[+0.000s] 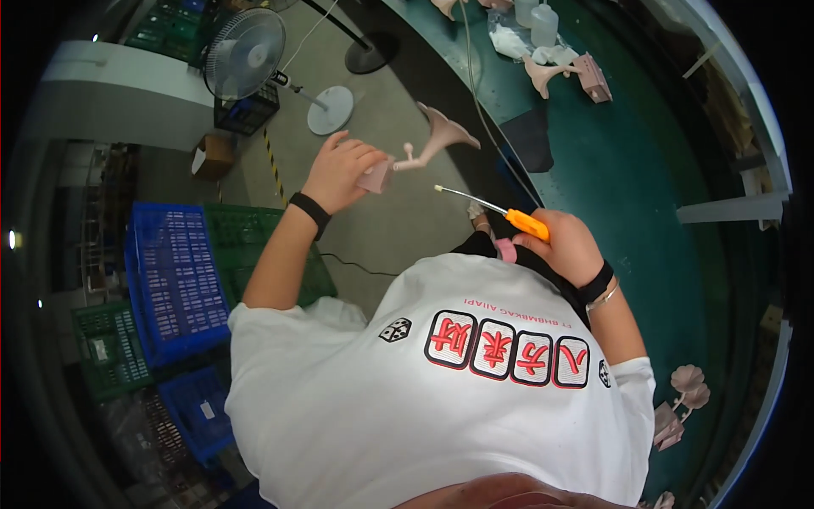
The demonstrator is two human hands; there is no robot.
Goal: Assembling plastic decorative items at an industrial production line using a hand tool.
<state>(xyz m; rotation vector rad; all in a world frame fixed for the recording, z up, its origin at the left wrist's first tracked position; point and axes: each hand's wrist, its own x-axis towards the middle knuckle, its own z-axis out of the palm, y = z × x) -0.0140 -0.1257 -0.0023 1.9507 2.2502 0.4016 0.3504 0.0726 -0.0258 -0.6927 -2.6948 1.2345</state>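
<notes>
My left hand (342, 171) is closed around the box-shaped base of a dusty-pink miniature gramophone (441, 136). Its flared horn points away to the right, over the floor. In my right hand (566, 243), by the edge of the green table, is a screwdriver (527, 224) with an orange handle. The metal shaft reaches up and left toward the gramophone, and its small pale tip stays apart from it. A small pink piece (506, 249) shows just under my right fingers; whether they hold it I cannot tell.
The green worktable (610, 178) runs along my right. On it lie another pink gramophone (585, 78), a plastic bottle (543, 25), a dark sheet (527, 140) and pink flower-shaped pieces (691, 386). A standing fan (246, 56) is ahead on the left, blue crates (176, 280) to my left.
</notes>
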